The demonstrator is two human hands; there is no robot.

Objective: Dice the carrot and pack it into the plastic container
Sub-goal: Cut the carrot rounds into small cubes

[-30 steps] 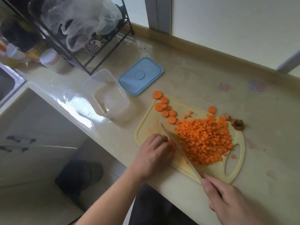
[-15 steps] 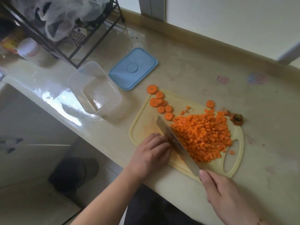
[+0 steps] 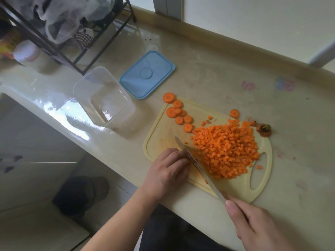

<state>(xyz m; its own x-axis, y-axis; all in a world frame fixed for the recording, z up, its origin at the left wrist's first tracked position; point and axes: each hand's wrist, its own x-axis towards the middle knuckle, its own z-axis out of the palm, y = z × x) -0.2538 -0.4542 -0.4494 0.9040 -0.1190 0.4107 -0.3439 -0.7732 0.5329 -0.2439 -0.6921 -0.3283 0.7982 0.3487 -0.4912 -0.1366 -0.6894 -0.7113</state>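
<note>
A heap of diced carrot (image 3: 226, 149) covers the middle of the yellow cutting board (image 3: 159, 134). Several round carrot slices (image 3: 178, 113) lie at the board's far left corner, one more (image 3: 234, 113) behind the heap. My right hand (image 3: 257, 227) grips the handle of a knife (image 3: 195, 163), whose blade rests on the board along the heap's left side. My left hand (image 3: 168, 171) sits with curled fingers against the blade's left face; what lies under it is hidden. The clear plastic container (image 3: 104, 98) stands empty left of the board, its blue lid (image 3: 147, 75) behind it.
A carrot top stub (image 3: 265, 130) lies off the board's far right corner. A black wire rack (image 3: 59, 33) with plastic bags stands at the back left, a white jar (image 3: 29, 55) beside it. The counter's front edge runs just below the board, with floor and a dark stool (image 3: 81, 194) beneath.
The knife blade rose and tipped half a second ago and now lies lower against the heap again. The view has shifted slightly; both hands stay where they were.
</note>
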